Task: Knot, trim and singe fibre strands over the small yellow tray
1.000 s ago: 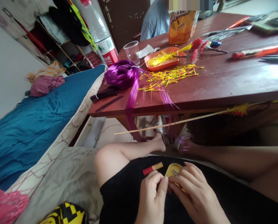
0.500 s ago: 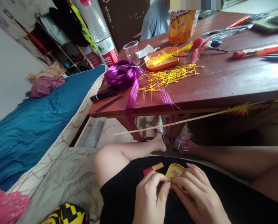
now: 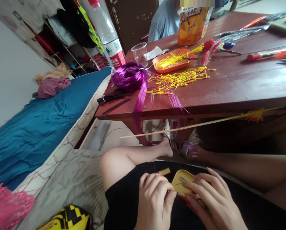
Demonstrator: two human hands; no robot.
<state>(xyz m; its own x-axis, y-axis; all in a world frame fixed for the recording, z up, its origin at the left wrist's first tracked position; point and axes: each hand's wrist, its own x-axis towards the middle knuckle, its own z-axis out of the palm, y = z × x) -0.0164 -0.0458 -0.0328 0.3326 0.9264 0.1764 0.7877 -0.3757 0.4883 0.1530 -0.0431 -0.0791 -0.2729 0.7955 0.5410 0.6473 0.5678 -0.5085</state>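
Observation:
Both my hands rest on my lap over black cloth. My left hand (image 3: 154,201) is closed, pinching a thin dark strand that pokes up above its fingers. My right hand (image 3: 214,201) grips a small yellow dish (image 3: 181,185) with a few thin pins in it. A short red-and-tan stick (image 3: 164,172) lies on my lap just behind my left hand, mostly hidden by it.
A red-brown table (image 3: 229,86) ahead carries a purple fibre bundle (image 3: 129,76), yellow stamens (image 3: 178,78), an orange tray (image 3: 173,60), a plastic cup (image 3: 140,53), a bottle (image 3: 109,35) and a snack bag (image 3: 193,24). A long thin stick (image 3: 181,127) hangs under it. A blue bed (image 3: 37,127) lies left. Another person sits beyond the table.
My left hand has closed further and shifted over the red-and-tan stick, now with a dark strand sticking up from it. My right hand slid slightly right on the yellow dish. The view shifted a little.

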